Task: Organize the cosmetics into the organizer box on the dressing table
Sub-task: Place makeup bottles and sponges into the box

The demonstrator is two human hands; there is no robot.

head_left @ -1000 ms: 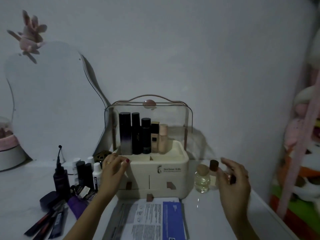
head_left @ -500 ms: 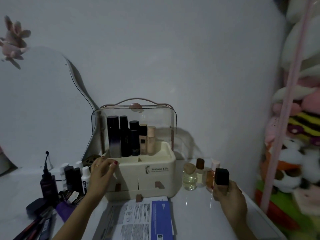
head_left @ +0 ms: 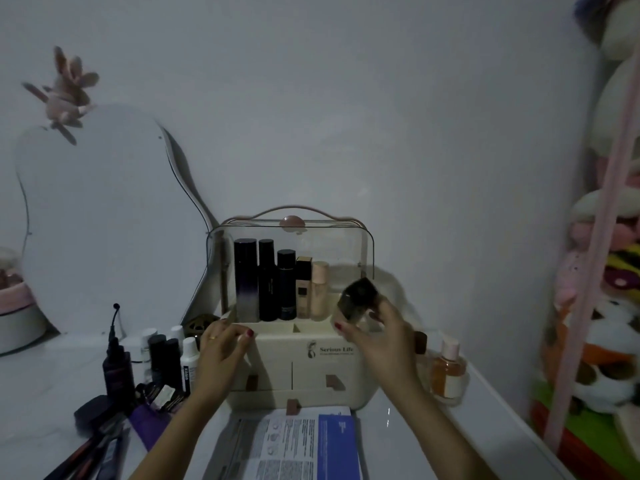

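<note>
Right hand (head_left: 382,336) grips a dark-capped glass bottle (head_left: 356,301), tilted, held over the right end of the organizer box (head_left: 301,362) near its front rim; left hand (head_left: 223,344) rests curled on the box's left front corner, bracing it

Box sits mid dressing table (head_left: 408,441), clear lid (head_left: 291,237) flipped up. 5 tall bottles (head_left: 277,282) stand upright in the back row, left side; the front compartments look unfilled

Risks, my read:
- bottle goes in tilted, tips against the peach-capped one (head_left: 319,289), row could domino
- glass knocks the front rim or the raised lid edge on the way down
- forearm sweeps the orange bottle (head_left: 446,370) standing just beside the box on the right

Legible text: "Serious Life" on the box front (head_left: 335,349), smaller line under it unreadable. White bottle (head_left: 188,362) on the left has vertical lettering, too small to tell. Leaflet (head_left: 298,445) print too blurred to read
</note>
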